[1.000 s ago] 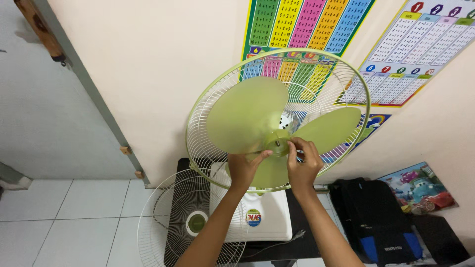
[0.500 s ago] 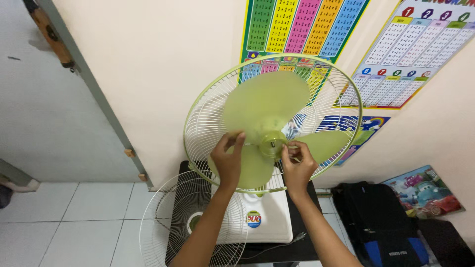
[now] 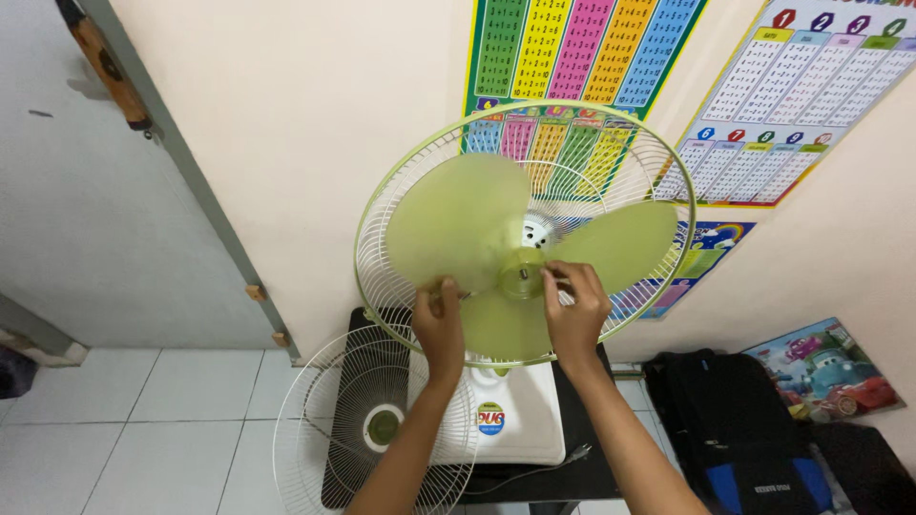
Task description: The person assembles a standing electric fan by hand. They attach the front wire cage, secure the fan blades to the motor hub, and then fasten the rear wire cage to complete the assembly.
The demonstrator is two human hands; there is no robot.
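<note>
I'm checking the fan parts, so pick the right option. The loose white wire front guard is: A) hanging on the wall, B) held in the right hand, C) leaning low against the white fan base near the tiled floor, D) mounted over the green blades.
C: the loose white wire front guard leans beside the white fan base by the tiled floor, apart from both hands.
</note>
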